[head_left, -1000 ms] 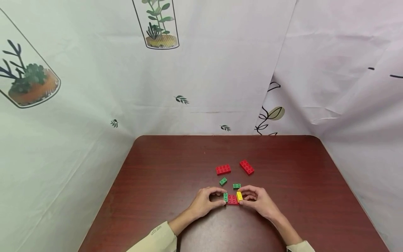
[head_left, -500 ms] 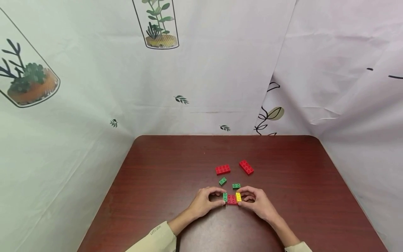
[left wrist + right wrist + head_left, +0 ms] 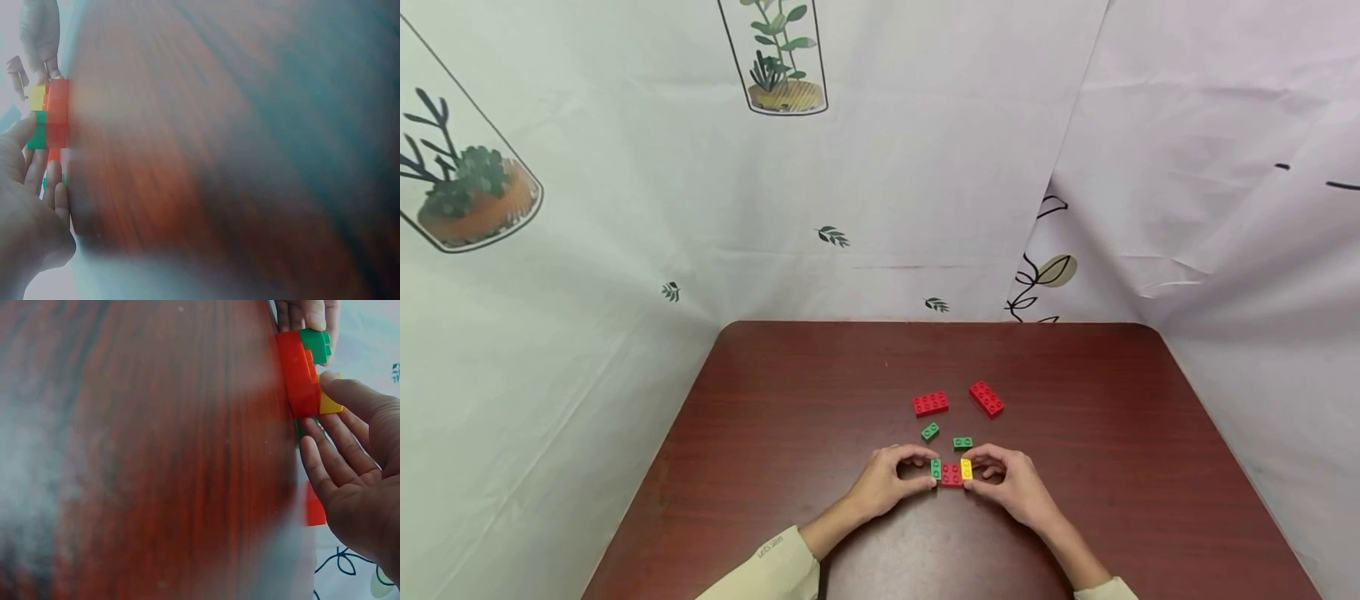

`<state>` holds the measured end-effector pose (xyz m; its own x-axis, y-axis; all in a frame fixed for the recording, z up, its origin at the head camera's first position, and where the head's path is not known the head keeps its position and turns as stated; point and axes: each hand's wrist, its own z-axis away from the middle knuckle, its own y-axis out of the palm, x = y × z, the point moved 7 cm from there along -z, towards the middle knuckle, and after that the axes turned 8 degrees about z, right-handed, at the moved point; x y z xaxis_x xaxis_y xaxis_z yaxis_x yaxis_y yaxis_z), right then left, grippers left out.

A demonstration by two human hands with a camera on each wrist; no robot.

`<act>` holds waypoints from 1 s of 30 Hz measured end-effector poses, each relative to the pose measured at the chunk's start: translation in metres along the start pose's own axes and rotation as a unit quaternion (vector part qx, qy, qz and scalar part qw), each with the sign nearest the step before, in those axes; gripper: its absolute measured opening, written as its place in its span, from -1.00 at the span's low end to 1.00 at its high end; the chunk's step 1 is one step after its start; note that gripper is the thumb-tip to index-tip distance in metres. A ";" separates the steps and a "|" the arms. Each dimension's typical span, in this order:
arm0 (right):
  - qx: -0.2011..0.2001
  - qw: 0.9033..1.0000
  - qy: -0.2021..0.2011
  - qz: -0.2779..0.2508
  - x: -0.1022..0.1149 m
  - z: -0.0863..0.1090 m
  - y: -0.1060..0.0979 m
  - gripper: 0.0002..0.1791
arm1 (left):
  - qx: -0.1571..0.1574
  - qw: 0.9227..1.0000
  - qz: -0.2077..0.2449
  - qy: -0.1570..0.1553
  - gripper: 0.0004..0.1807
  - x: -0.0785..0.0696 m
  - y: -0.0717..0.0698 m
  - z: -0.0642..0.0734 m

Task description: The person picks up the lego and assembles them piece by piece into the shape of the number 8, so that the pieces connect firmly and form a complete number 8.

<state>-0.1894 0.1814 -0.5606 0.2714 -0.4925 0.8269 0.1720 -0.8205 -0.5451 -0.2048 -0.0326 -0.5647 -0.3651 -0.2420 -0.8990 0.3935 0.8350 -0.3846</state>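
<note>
A red brick (image 3: pixel 951 475) lies on the table in front of me, between my two hands. On its left end sits a small green brick (image 3: pixel 936 469), which my left hand (image 3: pixel 883 483) pinches between thumb and fingers. My right hand (image 3: pixel 1011 482) pinches a small yellow brick (image 3: pixel 967 469) at the red brick's right end. In the right wrist view the yellow brick (image 3: pixel 330 402) stands on top of the red brick (image 3: pixel 298 375), with the green brick (image 3: pixel 315 345) at the far end. Bare studs show between the two small bricks.
Just beyond my hands lie two loose green bricks, one angled (image 3: pixel 930 432) and one lying sideways (image 3: pixel 962 443). Farther back are two more red bricks, a left one (image 3: pixel 930 404) and a slanted right one (image 3: pixel 986 399). The brown table (image 3: pixel 805 375) ends at a patterned cloth wall (image 3: pixel 880 167).
The yellow brick, tilted a second ago, has straightened and moved slightly left with my right hand, squaring up on the red brick's end. My left hand stays on the green brick.
</note>
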 end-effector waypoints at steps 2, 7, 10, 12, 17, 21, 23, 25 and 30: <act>-0.009 1.000 -0.010 0.015 0.002 0.000 -0.001 -0.65 | -0.001 1.000 -0.002 0.002 -0.64 0.000 0.000 0.000; -0.018 0.999 -0.018 0.034 0.005 0.000 -0.002 -0.66 | -0.002 1.000 -0.007 0.005 -0.64 -0.003 -0.001 0.000; -0.022 0.999 -0.019 0.039 0.005 0.000 -0.002 -0.66 | -0.003 1.000 -0.009 0.003 -0.64 -0.003 -0.001 0.000; -0.022 0.999 -0.020 0.041 0.004 0.000 -0.002 -0.66 | -0.003 1.000 -0.008 0.002 -0.64 -0.003 -0.001 0.001; -0.015 0.999 -0.018 0.045 0.004 -0.002 -0.002 -0.65 | -0.002 1.000 -0.003 0.000 -0.64 -0.002 -0.001 0.000; -0.011 0.999 -0.021 0.039 0.005 -0.003 -0.002 -0.65 | 0.001 1.000 0.000 -0.004 -0.64 0.000 -0.001 0.000; -0.008 0.999 -0.023 0.034 0.004 -0.004 -0.002 -0.65 | 0.001 1.000 -0.002 -0.004 -0.63 0.000 -0.001 0.000; -0.006 0.999 -0.026 0.028 0.004 -0.004 -0.002 -0.65 | 0.001 1.000 -0.004 -0.004 -0.64 0.000 -0.001 0.000; -0.005 0.999 -0.025 0.021 0.002 -0.004 -0.001 -0.64 | 0.001 1.000 -0.004 -0.005 -0.64 -0.001 -0.001 0.001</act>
<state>-0.1927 0.1797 -0.5580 0.3262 -0.5117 0.7949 0.1507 -0.8019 -0.5781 -0.2039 -0.0335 -0.5636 -0.3608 -0.2535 -0.8975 0.3918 0.8321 -0.3925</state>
